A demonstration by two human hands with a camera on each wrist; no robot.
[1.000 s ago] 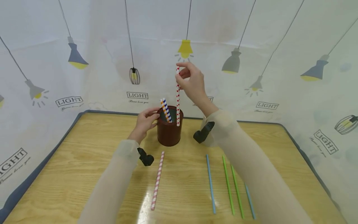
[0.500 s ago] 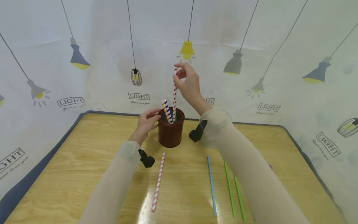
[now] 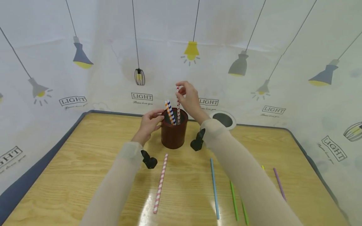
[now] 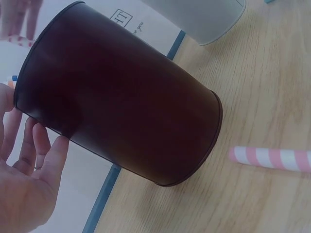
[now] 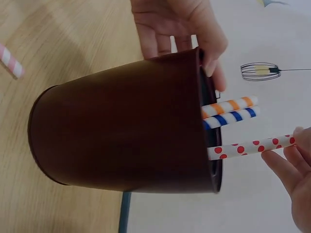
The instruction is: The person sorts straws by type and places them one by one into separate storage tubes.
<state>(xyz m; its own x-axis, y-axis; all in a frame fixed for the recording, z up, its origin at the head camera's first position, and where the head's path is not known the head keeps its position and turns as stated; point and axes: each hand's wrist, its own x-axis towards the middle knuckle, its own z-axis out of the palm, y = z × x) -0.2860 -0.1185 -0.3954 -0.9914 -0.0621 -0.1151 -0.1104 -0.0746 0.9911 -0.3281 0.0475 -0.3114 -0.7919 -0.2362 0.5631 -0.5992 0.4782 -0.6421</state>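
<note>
A dark red cylindrical container (image 3: 173, 138) stands upright near the table's back edge. My left hand (image 3: 147, 125) holds its left side at the rim, with bent fingers (image 4: 48, 160) against the wall. Between thumb and fingertips, my right hand (image 3: 190, 97) pinches the upper end of a white paper straw with red dots (image 5: 243, 149). That straw's lower end is inside the container's mouth, near the right side. An orange-striped straw (image 5: 233, 105) and a blue-striped straw (image 5: 238, 117) lean together inside, their tops above the rim. The straws' lower ends are hidden in the right wrist view.
A pink-striped straw (image 3: 160, 183) lies in front of the container. Blue (image 3: 214, 188), green (image 3: 233, 201), yellow (image 3: 263, 168) and purple (image 3: 279, 183) straws lie to the right, partly covered by my right sleeve. A white container (image 4: 209, 19) stands behind my right wrist.
My right hand has moved slightly left and then down, taking the red-dotted straw from the container's front rim into its mouth. My left hand keeps its hold.
</note>
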